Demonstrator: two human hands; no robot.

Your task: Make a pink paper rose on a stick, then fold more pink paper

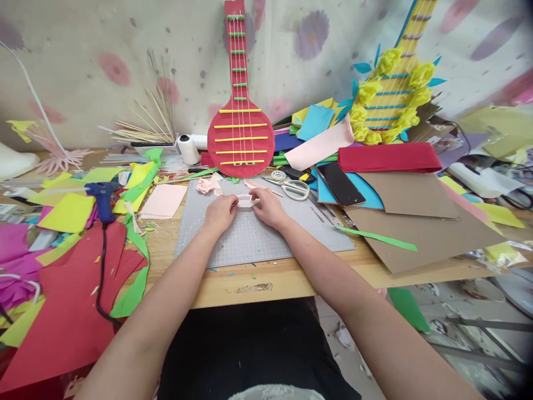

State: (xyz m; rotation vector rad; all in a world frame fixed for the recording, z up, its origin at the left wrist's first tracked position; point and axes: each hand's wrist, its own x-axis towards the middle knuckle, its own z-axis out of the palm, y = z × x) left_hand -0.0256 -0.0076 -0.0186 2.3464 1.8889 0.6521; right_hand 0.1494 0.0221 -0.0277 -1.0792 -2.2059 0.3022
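Note:
Between my two hands a small pale pink strip [247,203], of paper or thin foam, is stretched above the grey cutting mat [250,239]. My left hand [222,211] pinches its left end, while my right hand [266,204] grips the right end. Just behind my left hand lies a crumpled pale pink piece [207,186], shaped like a small rosette. Grey-handled scissors [295,189] rest on the mat beyond my right hand. A stack of pale pink squares [164,201] sits on the table to the left.
A red paper lute [240,133] leans against the wall, a yellow one [387,100] at right. A blue glue gun [102,200] and coloured sheets fill the left. A phone [340,184] lies near brown cardboard [428,233]. White thread [189,150] stands at back.

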